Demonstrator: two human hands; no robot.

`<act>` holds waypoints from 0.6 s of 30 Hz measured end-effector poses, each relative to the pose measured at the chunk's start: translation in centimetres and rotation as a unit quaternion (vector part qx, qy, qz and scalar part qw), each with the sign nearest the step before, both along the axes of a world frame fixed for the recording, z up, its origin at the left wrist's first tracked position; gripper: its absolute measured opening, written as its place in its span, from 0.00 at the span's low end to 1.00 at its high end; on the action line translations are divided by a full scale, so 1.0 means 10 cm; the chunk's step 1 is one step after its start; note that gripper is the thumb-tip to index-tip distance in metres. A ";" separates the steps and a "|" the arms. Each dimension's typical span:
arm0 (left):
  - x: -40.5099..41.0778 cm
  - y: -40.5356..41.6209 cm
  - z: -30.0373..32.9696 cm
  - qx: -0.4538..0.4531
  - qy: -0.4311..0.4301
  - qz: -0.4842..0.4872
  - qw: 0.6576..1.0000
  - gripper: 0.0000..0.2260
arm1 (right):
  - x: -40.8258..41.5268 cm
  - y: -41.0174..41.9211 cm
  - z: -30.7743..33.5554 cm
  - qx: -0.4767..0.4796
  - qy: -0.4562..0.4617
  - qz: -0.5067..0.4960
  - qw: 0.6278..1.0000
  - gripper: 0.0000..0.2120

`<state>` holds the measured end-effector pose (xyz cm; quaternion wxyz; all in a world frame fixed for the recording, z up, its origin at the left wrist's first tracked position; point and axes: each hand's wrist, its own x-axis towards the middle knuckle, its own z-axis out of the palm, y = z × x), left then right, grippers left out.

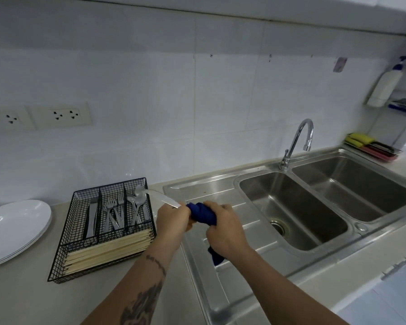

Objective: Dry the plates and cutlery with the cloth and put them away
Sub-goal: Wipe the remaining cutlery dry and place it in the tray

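Observation:
My left hand [171, 218] grips a clear plastic spoon [158, 197] by its handle, the bowl pointing up-left over the black wire cutlery basket [63, 261]. My right hand [223, 227] holds a dark blue cloth [202, 213] bunched around the spoon's near end; a tail of cloth hangs below the wrist. The basket holds knives, forks, spoons and wooden chopsticks [110, 250]. A stack of white plates [14, 228] sits at the far left on the counter.
A steel double sink [298, 212] with a drainboard lies under and right of my hands, its tap [295, 141] behind. Sponges on a tray [370, 146] and a soap bottle [384, 85] stand at the far right. Wall sockets [61, 114] are on the left.

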<state>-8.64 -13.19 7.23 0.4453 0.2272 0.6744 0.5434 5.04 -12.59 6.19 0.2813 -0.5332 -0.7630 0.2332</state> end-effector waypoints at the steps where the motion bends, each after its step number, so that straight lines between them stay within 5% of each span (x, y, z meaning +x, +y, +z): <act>1: -0.02 0.00 0.00 0.006 -0.039 0.024 0.999 0.08 | 0.01 -0.01 -0.06 0.031 -0.036 0.015 0.999 0.32; 4: -0.05 -0.05 0.03 0.019 -0.152 0.055 0.987 0.07 | 0.16 0.04 -0.18 0.077 -0.110 0.011 0.991 0.33; 8: 0.05 -0.13 0.07 0.038 -0.195 0.019 0.980 0.06 | 0.20 0.05 -0.14 0.105 -0.132 0.003 0.986 0.32; 12: 0.05 -0.09 0.11 0.071 -0.177 -0.024 0.981 0.05 | 0.10 0.04 -0.07 0.166 -0.123 0.022 0.978 0.34; 18: -0.07 -0.13 -0.04 0.084 -0.080 -0.012 0.993 0.05 | 0.36 0.18 -0.18 0.113 -0.103 -0.047 0.987 0.26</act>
